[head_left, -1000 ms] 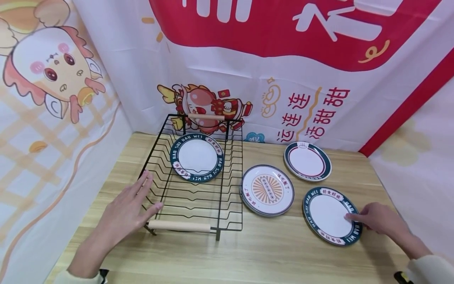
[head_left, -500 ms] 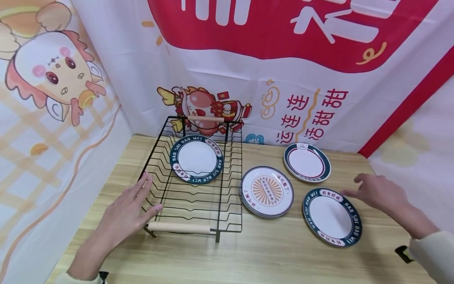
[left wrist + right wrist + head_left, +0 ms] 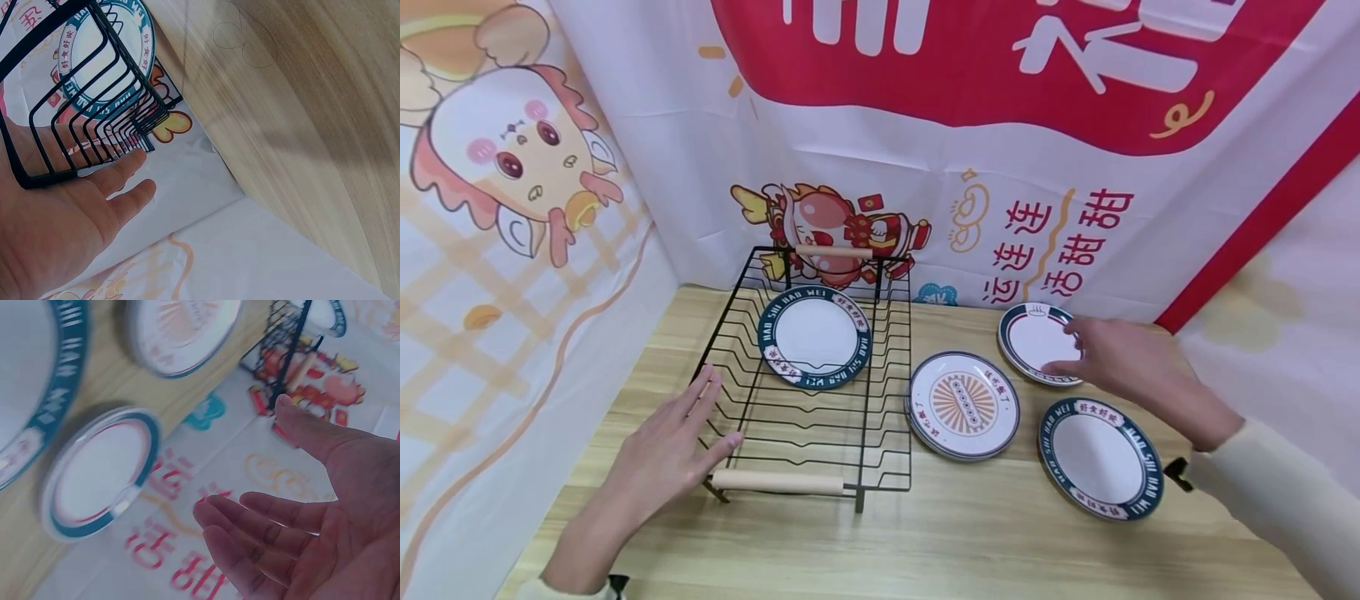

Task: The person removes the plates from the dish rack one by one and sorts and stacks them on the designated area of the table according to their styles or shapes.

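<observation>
A black wire dish rack point(image 3: 797, 406) with wooden handles holds one green-rimmed plate point(image 3: 815, 337) that leans in its slots. My left hand point(image 3: 658, 454) touches the rack's left side, fingers extended; the left wrist view shows the fingers along the wires point(image 3: 62, 169). Over the small green-rimmed plate point(image 3: 1033, 337) at the back right hovers my right hand point(image 3: 1123, 362), holding nothing, with thumb and fingers spread apart. In the right wrist view that small plate point(image 3: 103, 475) appears apart from the fingers.
Right of the rack lies a stack of white plates point(image 3: 964, 404) with an orange sunburst print. A larger green-rimmed plate point(image 3: 1101, 458) lies on the wooden table point(image 3: 955, 533) below my right forearm. Printed cloth point(image 3: 880, 150) hangs behind the table and along its sides.
My right hand has let go of the larger green-rimmed plate at the right and moved back and left to above the small plate. The left hand stays at the rack.
</observation>
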The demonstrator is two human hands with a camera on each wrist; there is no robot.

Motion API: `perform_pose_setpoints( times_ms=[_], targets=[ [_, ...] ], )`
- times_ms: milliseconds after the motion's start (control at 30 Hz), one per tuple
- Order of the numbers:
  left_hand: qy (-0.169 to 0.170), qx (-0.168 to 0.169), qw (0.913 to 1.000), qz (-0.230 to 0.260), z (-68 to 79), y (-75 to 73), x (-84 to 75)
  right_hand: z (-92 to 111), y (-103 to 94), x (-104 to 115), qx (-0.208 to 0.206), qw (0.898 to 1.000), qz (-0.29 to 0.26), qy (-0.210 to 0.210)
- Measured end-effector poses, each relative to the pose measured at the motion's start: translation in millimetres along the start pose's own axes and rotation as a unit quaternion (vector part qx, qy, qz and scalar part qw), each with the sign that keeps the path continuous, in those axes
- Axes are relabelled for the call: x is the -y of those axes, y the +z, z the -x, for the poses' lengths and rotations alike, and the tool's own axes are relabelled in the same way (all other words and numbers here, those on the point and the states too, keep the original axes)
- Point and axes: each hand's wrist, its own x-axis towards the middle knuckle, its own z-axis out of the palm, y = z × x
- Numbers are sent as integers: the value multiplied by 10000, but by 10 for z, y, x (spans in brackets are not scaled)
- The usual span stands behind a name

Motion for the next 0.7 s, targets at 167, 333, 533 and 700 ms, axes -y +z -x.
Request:
perform_pose_setpoints(
  times_ms=[167, 333, 533, 700],
  targets=[
    [1, 25, 10000, 6, -9, -2, 7, -189, -18, 374, 75, 9995, -286, -70],
    [29, -8, 10000, 23, 0, 5, 12, -398, 29, 700, -48, 9989, -235, -414],
    [42, 0, 10000, 36, 0, 7, 1, -622, 73, 1078, -103, 9966, -235, -786],
    [46, -7, 10000, 45, -3, 7, 3, -799, 142, 1371, -170, 9916, -331, -1240]
  ],
)
